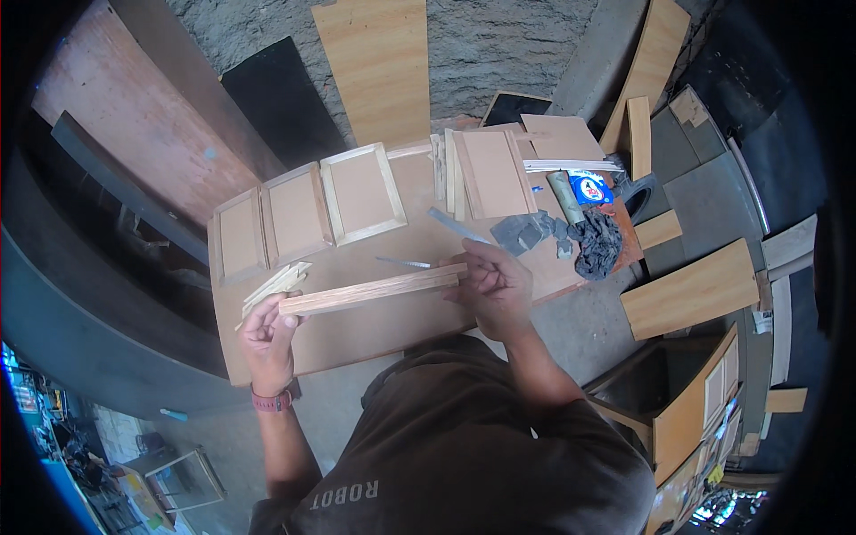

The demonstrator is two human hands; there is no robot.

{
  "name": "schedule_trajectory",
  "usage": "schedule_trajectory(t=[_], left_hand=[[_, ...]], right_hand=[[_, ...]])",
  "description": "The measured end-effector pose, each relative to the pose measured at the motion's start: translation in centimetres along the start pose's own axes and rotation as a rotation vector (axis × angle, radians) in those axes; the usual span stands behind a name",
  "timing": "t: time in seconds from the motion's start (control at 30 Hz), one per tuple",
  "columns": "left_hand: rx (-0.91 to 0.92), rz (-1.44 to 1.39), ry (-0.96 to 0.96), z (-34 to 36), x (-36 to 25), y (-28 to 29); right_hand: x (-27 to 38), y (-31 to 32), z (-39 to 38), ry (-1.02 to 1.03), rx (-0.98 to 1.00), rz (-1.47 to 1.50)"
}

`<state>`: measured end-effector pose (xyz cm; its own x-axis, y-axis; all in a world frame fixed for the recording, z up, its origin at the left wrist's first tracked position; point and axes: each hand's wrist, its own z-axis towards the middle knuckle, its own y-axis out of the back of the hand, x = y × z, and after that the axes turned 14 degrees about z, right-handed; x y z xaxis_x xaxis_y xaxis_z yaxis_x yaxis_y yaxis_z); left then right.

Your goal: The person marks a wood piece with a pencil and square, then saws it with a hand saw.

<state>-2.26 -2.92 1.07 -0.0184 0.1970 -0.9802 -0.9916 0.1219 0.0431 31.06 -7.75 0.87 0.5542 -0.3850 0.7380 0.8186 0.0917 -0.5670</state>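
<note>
**Strip held level across the counter**

Both hands hold a long wooden strip (373, 291) just above the counter (357, 334). Its long axis runs left to right, the right end tilted slightly up and away from the person. The left hand (267, 337) has its fingers wrapped round the strip's left end, together with a few thinner slats (275, 285) that fan out up and to the right from the same grip. The right hand (495, 287) closes its fingers on the strip's right end; the end itself is hidden beneath them.

Behind the strip, three framed panels (303, 214) lie side by side on the counter, with a fourth panel (495, 174) farther right. A small blade-like tool (403, 262) lies just beyond the strip; its shape is hard to make out. A dark rag (596, 241) and grey scraps (528, 234) sit near the right edge. A blue-and-white packet (588, 187) is partly covered by the rag. Boards (379, 67) lean against the wall, their tops cut off by the picture's rim.
</note>
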Motion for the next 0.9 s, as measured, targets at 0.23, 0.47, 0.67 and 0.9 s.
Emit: schedule_trajectory(t=[0.23, 0.47, 0.67, 0.9], left_hand=[[0.013, 0.088, 0.115, -0.2, 3.7, 0.0], [0.0, 0.193, 0.159, -0.6, 5.5, -0.5], [0.02, 0.379, 0.1, -0.7, 8.1, -0.5], [0.047, 0.453, 0.131, -0.3, 8.7, -0.1]], right_hand=[[-2.8, 2.9, -0.2, -0.073, -0.01, -0.277], [-3.9, 4.2, -0.6, -0.243, -0.105, -0.458], [-6.2, 6.7, -0.6, -0.423, -0.065, -0.521], [-6.8, 7.1, -0.2, -0.393, -0.04, -0.371]])
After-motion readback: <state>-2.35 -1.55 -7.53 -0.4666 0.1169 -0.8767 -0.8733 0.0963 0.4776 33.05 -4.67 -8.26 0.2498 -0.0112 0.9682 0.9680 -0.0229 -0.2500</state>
